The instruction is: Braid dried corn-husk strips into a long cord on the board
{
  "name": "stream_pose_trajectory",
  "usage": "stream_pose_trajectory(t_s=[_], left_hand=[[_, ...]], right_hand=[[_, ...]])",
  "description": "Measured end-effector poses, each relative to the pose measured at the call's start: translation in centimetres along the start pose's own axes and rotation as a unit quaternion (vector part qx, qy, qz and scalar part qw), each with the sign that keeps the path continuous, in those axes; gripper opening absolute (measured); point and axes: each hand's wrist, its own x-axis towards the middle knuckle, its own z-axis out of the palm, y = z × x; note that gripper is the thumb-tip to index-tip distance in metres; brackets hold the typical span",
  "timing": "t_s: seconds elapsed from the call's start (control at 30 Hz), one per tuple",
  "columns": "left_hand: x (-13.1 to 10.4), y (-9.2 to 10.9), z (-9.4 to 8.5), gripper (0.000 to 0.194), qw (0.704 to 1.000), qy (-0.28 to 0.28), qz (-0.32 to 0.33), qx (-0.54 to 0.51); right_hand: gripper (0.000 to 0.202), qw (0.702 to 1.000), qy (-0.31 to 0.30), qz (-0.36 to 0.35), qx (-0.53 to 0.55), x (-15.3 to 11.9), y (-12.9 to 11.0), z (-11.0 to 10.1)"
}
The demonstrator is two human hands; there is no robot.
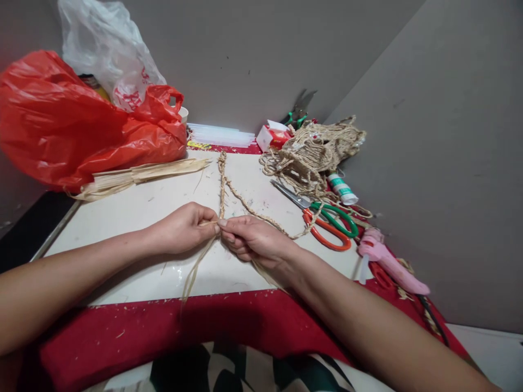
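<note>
A braided cord of pale dry fibre (222,185) runs down the middle of the white board to my fingers, and a thinner twisted length curves off to the right. My left hand (186,228) pinches the fibre strands at the cord's lower end. Touching it fingertip to fingertip, my right hand (253,239) is closed on strands at the same spot, its fingers curled. Loose strands (194,275) hang below my left hand, and more trail under my right wrist.
Scissors (312,212) lie right of my right hand, near a rope bundle (322,147), a thread spool (342,189) and a pink glue gun (390,264). A red plastic bag (65,125) and flat dry leaves (143,173) are at the left. Grey walls stand behind.
</note>
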Motion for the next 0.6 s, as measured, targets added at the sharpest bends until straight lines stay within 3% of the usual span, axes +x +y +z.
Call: stream_pose_trajectory(t_s=[0.2, 0.43, 0.6], left_hand=[[-0.9, 1.7, -0.3, 0.031, 0.977, 0.025, 0.018, 0.213], [-2.5, 2.4, 2.2, 0.032, 0.883, 0.048, -0.007, 0.467], [-2.9, 1.6, 3.4, 0.03, 0.844, 0.01, 0.027, 0.535]], right_hand=[[0.031, 0.996, 0.07, -0.036, 0.045, -0.3, 0.8, 1.2], [0.031, 0.991, 0.084, -0.054, 0.086, -0.3, 1.7, 1.7], [0.042, 0.989, 0.103, -0.072, 0.082, -0.1, 1.9, 2.0]])
